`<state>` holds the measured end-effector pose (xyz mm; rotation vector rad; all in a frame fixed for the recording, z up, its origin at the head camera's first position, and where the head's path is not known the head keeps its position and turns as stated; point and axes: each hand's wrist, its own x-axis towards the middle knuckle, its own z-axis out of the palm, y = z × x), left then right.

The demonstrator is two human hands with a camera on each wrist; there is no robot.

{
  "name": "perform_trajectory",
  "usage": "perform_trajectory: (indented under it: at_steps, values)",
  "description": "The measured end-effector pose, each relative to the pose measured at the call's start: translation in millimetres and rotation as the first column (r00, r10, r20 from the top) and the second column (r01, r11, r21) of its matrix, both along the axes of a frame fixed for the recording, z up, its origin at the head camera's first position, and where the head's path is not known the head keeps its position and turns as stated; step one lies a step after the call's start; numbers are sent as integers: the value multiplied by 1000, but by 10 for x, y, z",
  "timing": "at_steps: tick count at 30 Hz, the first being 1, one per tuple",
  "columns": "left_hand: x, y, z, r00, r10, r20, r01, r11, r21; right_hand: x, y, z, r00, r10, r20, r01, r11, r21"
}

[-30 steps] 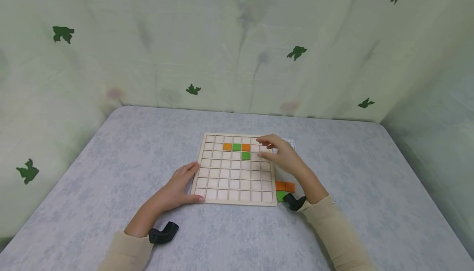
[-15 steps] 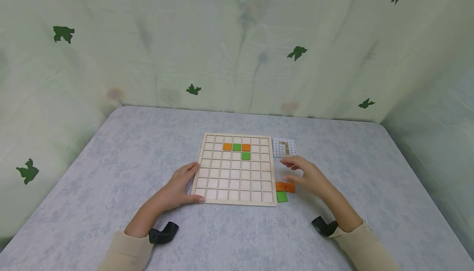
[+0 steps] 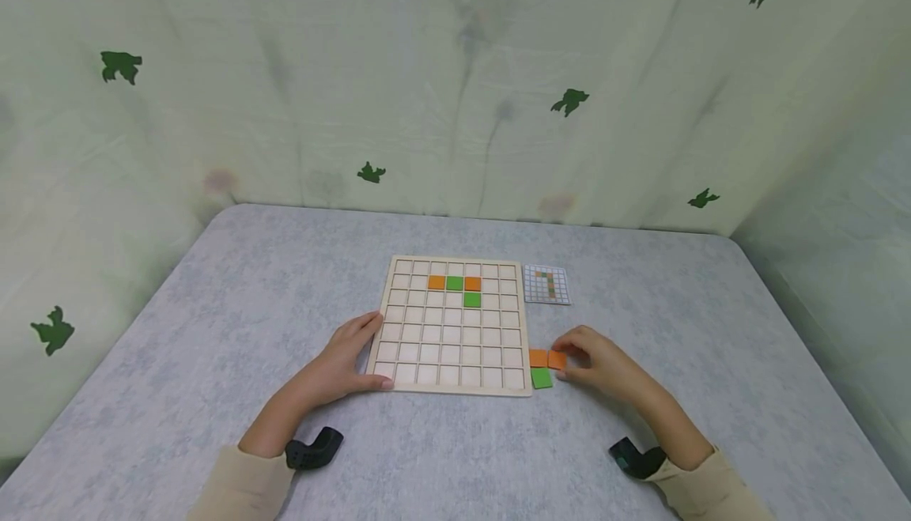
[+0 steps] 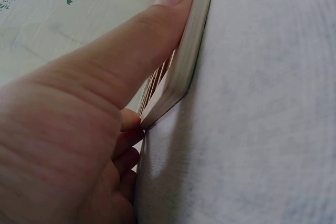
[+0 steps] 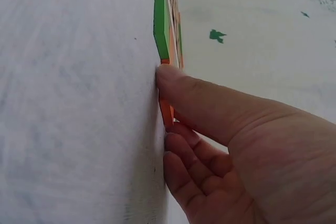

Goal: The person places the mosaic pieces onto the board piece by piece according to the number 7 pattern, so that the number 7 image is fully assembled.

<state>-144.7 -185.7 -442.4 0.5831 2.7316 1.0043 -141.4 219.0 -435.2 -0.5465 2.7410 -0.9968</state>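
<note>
A pale wooden grid board [image 3: 432,333] lies on the table. Orange [image 3: 436,282] and green [image 3: 454,283] square tiles fill one short row of cells, with a second green tile [image 3: 473,299] below its right end. My left hand [image 3: 340,361] rests at the board's near left corner, thumb along the front edge [image 4: 176,77], fingers touching the left side. Beside the board's right edge, my right hand [image 3: 601,363] pinches a loose orange tile [image 3: 557,360] between thumb and fingers. Another orange tile [image 3: 538,358] and a loose green tile [image 3: 542,378] lie against it.
A small printed grid card [image 3: 546,285] with orange and green squares lies by the board's upper right side. Each wrist carries a black camera mount [image 3: 315,448]. Behind the grey-blue table [image 3: 285,268] hangs a pale curtain [image 3: 299,94] with green leaf-like shapes.
My right hand has come from over the board's upper right, back and down past the card, to the loose tiles, where it pinches an orange one. The left hand stays put.
</note>
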Motion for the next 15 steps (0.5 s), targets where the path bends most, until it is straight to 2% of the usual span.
perform_trajectory:
  at_steps: [8,15]
  values:
    - [-6,-15,-25,1000,1,-5,-1,1000,-13,-5,-38,54,1000,18,-21,-18,1000,16]
    - [-11,-17,-35,1000,-5,-13,5,1000,-5,-72,-191,219,988,75,-132,-81,996,-42]
